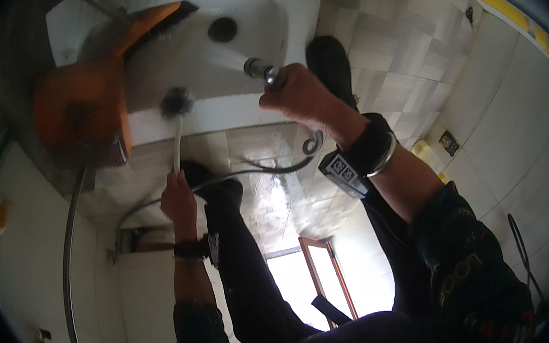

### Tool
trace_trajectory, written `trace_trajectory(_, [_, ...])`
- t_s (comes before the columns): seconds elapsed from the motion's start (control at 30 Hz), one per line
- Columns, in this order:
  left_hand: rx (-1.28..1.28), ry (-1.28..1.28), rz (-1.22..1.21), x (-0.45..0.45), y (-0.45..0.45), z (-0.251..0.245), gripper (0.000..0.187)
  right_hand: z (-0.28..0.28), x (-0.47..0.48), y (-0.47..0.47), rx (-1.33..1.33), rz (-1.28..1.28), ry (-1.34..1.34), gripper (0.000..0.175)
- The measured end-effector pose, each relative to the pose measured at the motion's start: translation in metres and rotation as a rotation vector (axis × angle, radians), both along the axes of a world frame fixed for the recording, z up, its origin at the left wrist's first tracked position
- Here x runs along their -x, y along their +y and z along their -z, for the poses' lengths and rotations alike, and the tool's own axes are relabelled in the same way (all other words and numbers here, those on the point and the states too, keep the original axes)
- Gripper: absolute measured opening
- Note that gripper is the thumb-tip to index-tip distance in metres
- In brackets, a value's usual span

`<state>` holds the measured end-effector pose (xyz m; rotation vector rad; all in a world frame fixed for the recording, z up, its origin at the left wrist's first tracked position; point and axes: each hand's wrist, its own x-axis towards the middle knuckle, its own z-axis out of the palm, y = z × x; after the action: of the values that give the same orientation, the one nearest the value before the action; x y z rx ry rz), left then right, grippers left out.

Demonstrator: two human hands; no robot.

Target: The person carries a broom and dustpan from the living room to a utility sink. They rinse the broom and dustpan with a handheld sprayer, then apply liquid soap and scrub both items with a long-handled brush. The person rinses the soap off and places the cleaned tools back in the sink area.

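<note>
My left hand (pixel 177 199) is closed on the pale handle of a brush (pixel 177 102); its round, dark bristle head is over the near rim of a white squat toilet pan (pixel 157 126). Gripped in my right hand (pixel 296 95) is a metal handheld sprayer (pixel 261 69), from which water sprays to the upper left into the basin, towards the round dark drain hole (pixel 222 29). A grey hose (pixel 264 171) curls below my right hand and runs left past my left hand.
An orange plastic bin or scoop (pixel 82 107), its exact kind unclear, stands at the basin's left. My dark shoes (pixel 329 63) are on the tiled floor (pixel 393 51), wet in places. A metal pipe or hose (pixel 67 276) runs down the left side. A reddish-framed window or door (pixel 317 278) is bright at the bottom.
</note>
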<state>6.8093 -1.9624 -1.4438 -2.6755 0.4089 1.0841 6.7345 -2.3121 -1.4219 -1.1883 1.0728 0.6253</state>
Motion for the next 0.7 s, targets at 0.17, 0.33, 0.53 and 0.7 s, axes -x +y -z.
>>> trace_trajectory(0.17, [0.031, 0.026, 0.018, -0.001, 0.006, -0.006, 0.034, 0.004, 0.003, 0.005, 0.047, 0.007, 0.004, 0.023])
trace_trajectory(0.33, [0.091, -0.02, -0.024, 0.001, 0.013, -0.011, 0.031, 0.0, -0.005, 0.001, 0.036, -0.04, -0.001, 0.023])
trace_trajectory(0.53, [0.038, 0.017, 0.049, 0.0, 0.029, -0.014, 0.033, 0.001, -0.003, 0.005, 0.009, -0.048, 0.033, 0.02])
trace_trajectory(0.7, [0.217, 0.052, 0.044, -0.003, 0.031, 0.004, 0.037, 0.003, -0.001, 0.016, -0.034, -0.12, -0.088, 0.02])
